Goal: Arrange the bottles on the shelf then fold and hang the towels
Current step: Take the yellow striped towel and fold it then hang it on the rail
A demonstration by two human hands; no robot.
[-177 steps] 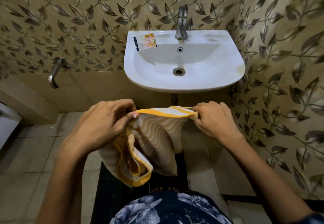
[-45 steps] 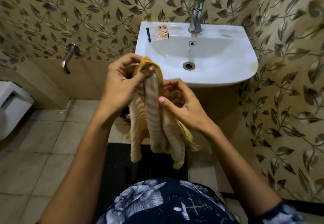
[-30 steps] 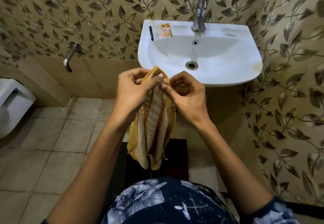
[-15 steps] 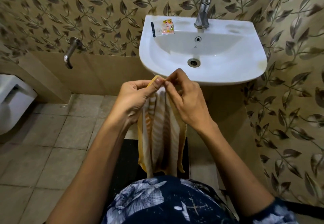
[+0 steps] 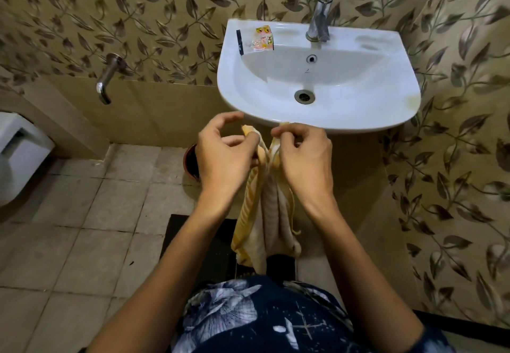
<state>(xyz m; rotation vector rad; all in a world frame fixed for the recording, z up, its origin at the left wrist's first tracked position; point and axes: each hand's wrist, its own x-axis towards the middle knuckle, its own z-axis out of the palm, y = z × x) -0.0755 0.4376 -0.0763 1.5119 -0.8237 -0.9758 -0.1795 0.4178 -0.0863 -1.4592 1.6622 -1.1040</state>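
The person wears a dark navy garment [image 5: 256,316] printed with large pale grey-white flowers and leaves, seen from above at the bottom of the view. Thin pale lines cross the cloth in places like small stars. A short sleeve [image 5: 430,339] of the same navy print shows at the right arm near the lower right corner. Both forearms are bare from there down to the wrists. The left hand [image 5: 223,156] and the right hand [image 5: 303,156] are bare, with short, plain nails. No rings, watch or bands show on either.
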